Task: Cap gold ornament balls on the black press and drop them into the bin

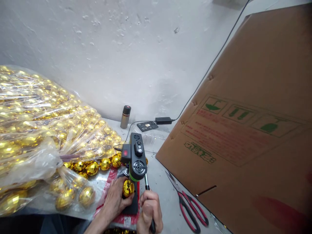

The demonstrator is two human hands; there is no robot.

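My left hand (117, 198) is closed around a gold faceted ball (128, 188), like a mirror-ball ornament, with its top end showing. This ball sits just below the rounded front of a black bench device (138, 156) that has round grilles and a green band. To its right, my right hand (149, 209) is wrapped round the black grip of a lever (147, 182) with a metal shaft, which runs up beside the device. The device's base is partly hidden by my left hand. A red sheet (98, 211) lies under it.
Clear plastic bags of gold balls (48, 113) heap on the left. A large cardboard box (243, 123) leans in on the right, with red-handled scissors (192, 211) beside it. Behind stand a spray-can-like cylinder (125, 117), a power adapter (163, 120) and a dark phone-like slab (147, 126).
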